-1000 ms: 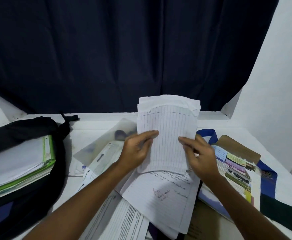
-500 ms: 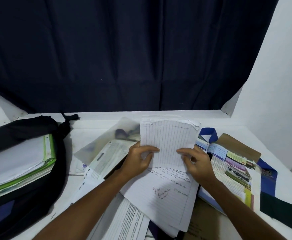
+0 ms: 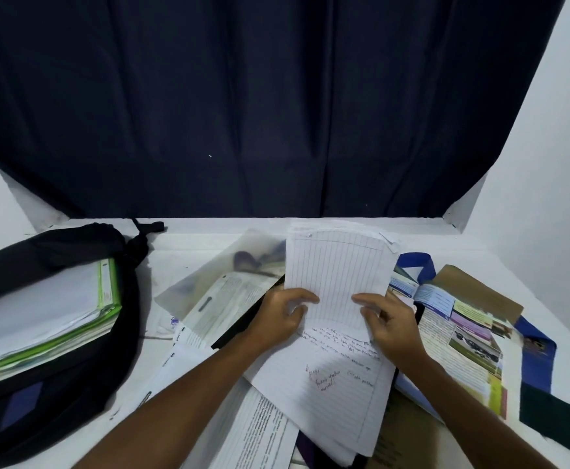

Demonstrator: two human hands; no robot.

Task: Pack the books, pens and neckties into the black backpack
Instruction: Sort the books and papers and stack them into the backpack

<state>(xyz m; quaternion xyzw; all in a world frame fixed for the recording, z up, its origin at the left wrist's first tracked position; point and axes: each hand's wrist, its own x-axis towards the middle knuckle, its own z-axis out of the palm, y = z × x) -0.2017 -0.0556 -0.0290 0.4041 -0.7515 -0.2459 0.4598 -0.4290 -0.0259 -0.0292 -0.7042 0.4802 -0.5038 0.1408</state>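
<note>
Single head-worn wide-angle view, aimed forward and down from close above the white table (image 3: 209,242). Far side was closed by a dark curtain (image 3: 276,113); forearms entered from the near edge.

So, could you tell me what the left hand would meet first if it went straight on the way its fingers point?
The left hand points rightward across the lined paper stack it grips; it would likely meet the right hand first, though depth is unclear.
</note>
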